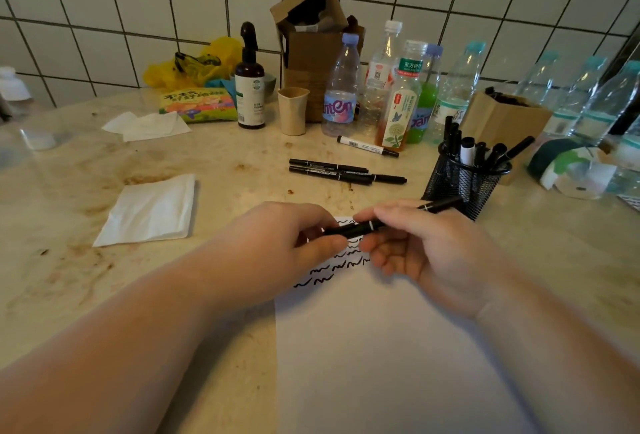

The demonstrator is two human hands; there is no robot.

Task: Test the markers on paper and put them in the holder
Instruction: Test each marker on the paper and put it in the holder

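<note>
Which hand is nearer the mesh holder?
Right. The right hand sits just in front-left of the mesh holder; the left hand is farther left, across the marker.

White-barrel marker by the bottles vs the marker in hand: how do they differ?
The white marker has a white barrel and lies alone on the table; the held marker is all black, gripped above the paper by the left hand and right hand. Both are slim.

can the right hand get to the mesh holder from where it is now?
Probably yes. The right hand is beside the mesh holder, with bare counter between them and nothing in the way. It shares a black marker with the left hand, whose far end already points at the holder's base.
</note>
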